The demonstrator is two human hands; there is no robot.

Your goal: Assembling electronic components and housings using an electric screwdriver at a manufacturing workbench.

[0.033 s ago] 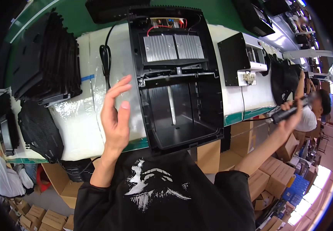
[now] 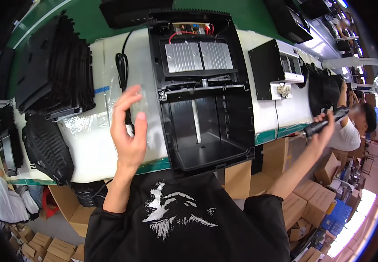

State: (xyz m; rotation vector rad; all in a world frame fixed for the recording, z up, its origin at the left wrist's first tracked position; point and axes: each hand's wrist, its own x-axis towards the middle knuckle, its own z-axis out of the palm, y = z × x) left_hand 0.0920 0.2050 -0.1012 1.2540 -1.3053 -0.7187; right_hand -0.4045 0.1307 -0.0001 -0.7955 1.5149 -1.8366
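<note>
An open black appliance housing [image 2: 236, 115] lies on the bench in front of me. Two ribbed silver metal plates [image 2: 183, 56] and a small circuit board with red wires [image 2: 192, 29] fill its far part; the near part is a hollow box. My left hand [image 2: 127, 137] hovers left of the housing, fingers spread and holding nothing, close to a black power cord [image 2: 122, 72]. Out to the right, beyond the bench's front edge, my right hand [image 2: 325, 132] grips a black electric screwdriver [image 2: 313, 129], its tip toward the bench.
Stacked black panels [image 2: 55, 72] stand at the left, behind a black patterned cover [image 2: 47, 146]. Right of the housing sits a black-and-white device [image 2: 267, 65]. Cardboard boxes [image 2: 304, 196] crowd the floor, and a co-worker [image 2: 348, 131] is at the far right.
My left hand has shifted slightly left, away from the housing. The right hand has moved a little left with the screwdriver.
</note>
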